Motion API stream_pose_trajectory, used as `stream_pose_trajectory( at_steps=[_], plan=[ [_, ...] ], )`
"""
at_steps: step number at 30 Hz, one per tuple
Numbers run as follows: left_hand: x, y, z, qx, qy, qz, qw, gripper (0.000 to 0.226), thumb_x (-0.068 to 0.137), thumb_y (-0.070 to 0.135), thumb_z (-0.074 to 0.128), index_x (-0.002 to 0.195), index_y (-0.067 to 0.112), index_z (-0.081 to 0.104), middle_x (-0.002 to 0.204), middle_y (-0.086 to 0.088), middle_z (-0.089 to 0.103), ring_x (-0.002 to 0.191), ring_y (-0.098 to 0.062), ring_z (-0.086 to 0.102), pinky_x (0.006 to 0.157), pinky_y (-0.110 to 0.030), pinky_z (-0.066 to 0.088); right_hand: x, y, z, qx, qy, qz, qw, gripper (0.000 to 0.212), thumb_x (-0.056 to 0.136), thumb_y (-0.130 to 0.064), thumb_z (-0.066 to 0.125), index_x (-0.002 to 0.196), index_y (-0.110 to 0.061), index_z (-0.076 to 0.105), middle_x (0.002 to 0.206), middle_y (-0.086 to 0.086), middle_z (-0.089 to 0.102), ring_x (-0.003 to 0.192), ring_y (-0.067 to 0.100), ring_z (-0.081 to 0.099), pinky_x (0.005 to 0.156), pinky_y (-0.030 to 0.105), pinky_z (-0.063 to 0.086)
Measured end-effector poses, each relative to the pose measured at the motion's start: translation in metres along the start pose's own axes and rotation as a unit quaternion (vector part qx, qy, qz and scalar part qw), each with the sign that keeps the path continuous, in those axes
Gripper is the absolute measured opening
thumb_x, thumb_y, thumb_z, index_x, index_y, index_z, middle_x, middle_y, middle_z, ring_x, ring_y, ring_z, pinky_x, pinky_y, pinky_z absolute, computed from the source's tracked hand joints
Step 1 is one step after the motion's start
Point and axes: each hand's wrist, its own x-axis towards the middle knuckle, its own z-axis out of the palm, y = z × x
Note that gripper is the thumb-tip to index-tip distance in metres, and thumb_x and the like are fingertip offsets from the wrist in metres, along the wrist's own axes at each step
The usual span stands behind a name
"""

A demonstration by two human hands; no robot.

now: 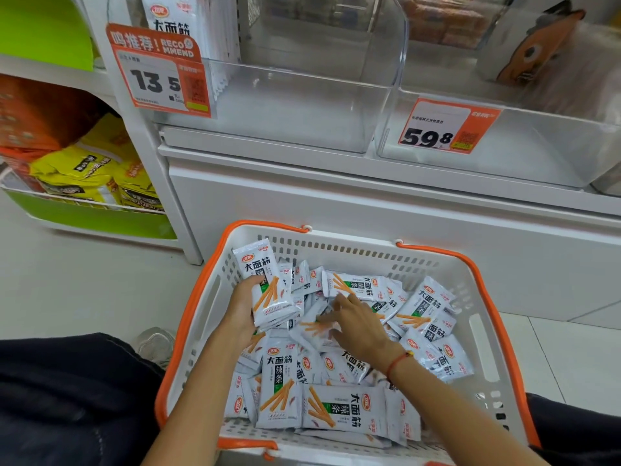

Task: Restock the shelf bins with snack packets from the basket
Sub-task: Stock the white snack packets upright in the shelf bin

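A white basket (484,297) with orange rim and handles is taken as the landmark; it stands on the floor just in front of the white shelf unit and is heaped with white snack packets (346,408) lying at all angles. A small upright stack of packets (268,290) is gripped by the left hand (240,309) in the far-left part of the basket, thumb on the front face and the other fingers hidden behind. The right hand (358,322) is spread wide over the middle of the heap, fingertips touching a packet but nothing yet closed on. Above and beyond the basket, the clear shelf bin (302,105) with the 13.5 price tag (158,72) holds only a few matching packets at its left end; the neighbouring bin (537,146), tagged 59.8, is seen to the right. The main risk is judged to lie in the one-handed stack: the glossy packets could slide apart and fan out if another is pushed against them or if the stack is lifted over the basket rim. Neighbours in the loose heap may be dragged along and spilled onto the floor. Packets could also be misplaced in the 59.8 bin, or toppled flat once released in the nearly bare correct one.
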Motion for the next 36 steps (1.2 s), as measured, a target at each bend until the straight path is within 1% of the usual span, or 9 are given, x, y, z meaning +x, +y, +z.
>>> stream_pose_trajectory(
  at_steps=[4, 6, 9, 14, 19, 22, 25, 31, 36],
  plan=[
    [-0.001, 0.004, -0.005, 0.011, 0.011, -0.005, 1.0, 0.018, 0.093, 0.02, 0.045, 0.09, 0.018, 0.063, 0.062, -0.003, 0.069, 0.068, -0.025, 0.06, 0.067, -0.036, 0.049, -0.011, 0.014, -0.017, 0.077, -0.129, 0.045, 0.988, 0.04, 0.087, -0.004, 0.048, 0.113, -0.026, 0.068, 0.114, 0.004, 0.053, 0.106, 0.024, 0.053, 0.068, 0.029, 0.038],
    [-0.003, 0.004, -0.004, 0.019, 0.008, -0.01, 1.0, 0.018, 0.093, 0.02, 0.045, 0.09, 0.018, 0.062, 0.06, -0.003, 0.068, 0.063, -0.023, 0.06, 0.063, -0.032, 0.048, -0.01, 0.012, -0.018, 0.095, -0.097, 0.155, 0.978, 0.017, 0.09, -0.024, 0.053, 0.087, -0.012, 0.065, 0.092, 0.005, 0.06, 0.089, 0.025, 0.059, 0.063, 0.028, 0.044],
    [-0.007, 0.003, -0.003, 0.025, 0.006, -0.02, 0.999, 0.017, 0.093, 0.019, 0.043, 0.093, 0.016, 0.061, 0.069, -0.006, 0.066, 0.06, -0.022, 0.061, 0.06, -0.03, 0.049, -0.007, 0.001, -0.01, 0.055, -0.133, 0.24, 0.96, 0.053, 0.088, -0.059, 0.05, 0.064, -0.014, 0.039, 0.072, 0.001, 0.05, 0.076, 0.021, 0.052, 0.062, 0.026, 0.041],
    [-0.011, 0.003, -0.004, 0.02, 0.008, -0.024, 0.999, 0.02, 0.094, 0.017, 0.041, 0.099, 0.016, 0.06, 0.089, -0.012, 0.064, 0.075, -0.028, 0.059, 0.074, -0.038, 0.049, -0.003, -0.013, -0.003, 0.15, -0.106, 0.256, 0.949, 0.037, 0.085, -0.043, 0.066, 0.094, -0.013, 0.046, 0.097, 0.006, 0.053, 0.087, 0.022, 0.053, 0.076, 0.032, 0.047],
    [-0.011, 0.002, -0.006, 0.071, 0.009, -0.019, 0.997, 0.019, 0.097, 0.018, 0.043, 0.094, 0.017, 0.062, 0.09, -0.01, 0.067, 0.081, -0.026, 0.061, 0.084, -0.041, 0.049, 0.002, 0.016, -0.045, 0.295, -0.166, 0.187, 0.922, 0.034, 0.088, -0.019, 0.064, 0.119, -0.009, 0.054, 0.112, 0.009, 0.061, 0.08, 0.013, 0.054, 0.058, 0.016, 0.044],
    [-0.013, -0.002, 0.001, 0.099, -0.003, -0.033, 0.995, 0.018, 0.097, 0.018, 0.044, 0.096, 0.016, 0.061, 0.085, -0.01, 0.066, 0.074, -0.024, 0.061, 0.069, -0.035, 0.052, -0.009, 0.027, -0.072, 0.5, -0.167, 0.155, 0.836, 0.03, 0.093, -0.018, 0.059, 0.121, -0.007, 0.057, 0.097, 0.004, 0.062, 0.077, 0.009, 0.054, 0.068, 0.017, 0.044],
    [-0.015, -0.01, 0.013, 0.131, -0.025, -0.044, 0.99, 0.02, 0.097, 0.019, 0.045, 0.099, 0.013, 0.064, 0.084, -0.011, 0.068, 0.073, -0.025, 0.062, 0.07, -0.035, 0.051, -0.007, 0.016, -0.082, 0.627, -0.153, 0.136, 0.752, 0.026, 0.091, -0.019, 0.06, 0.115, -0.008, 0.063, 0.099, 0.002, 0.066, 0.089, 0.012, 0.059, 0.08, 0.022, 0.049],
    [-0.019, -0.018, 0.033, 0.128, -0.011, -0.043, 0.991, 0.027, 0.095, 0.019, 0.039, 0.096, 0.01, 0.064, 0.085, -0.015, 0.066, 0.07, -0.028, 0.06, 0.068, -0.034, 0.048, 0.001, -0.017, -0.07, 0.565, -0.001, 0.178, 0.806, 0.025, 0.084, -0.017, 0.071, 0.107, -0.007, 0.066, 0.08, 0.005, 0.068, 0.06, 0.006, 0.059, 0.05, 0.012, 0.047],
    [-0.023, -0.015, 0.041, 0.12, 0.006, -0.028, 0.992, 0.034, 0.096, 0.027, 0.031, 0.091, 0.013, 0.061, 0.091, -0.015, 0.065, 0.078, -0.027, 0.059, 0.074, -0.033, 0.046, 0.005, -0.024, -0.05, 0.531, 0.116, 0.199, 0.815, 0.037, 0.068, -0.026, 0.085, 0.094, -0.012, 0.063, 0.078, 0.002, 0.062, 0.076, 0.025, 0.066, 0.074, 0.04, 0.058]
  ],
)
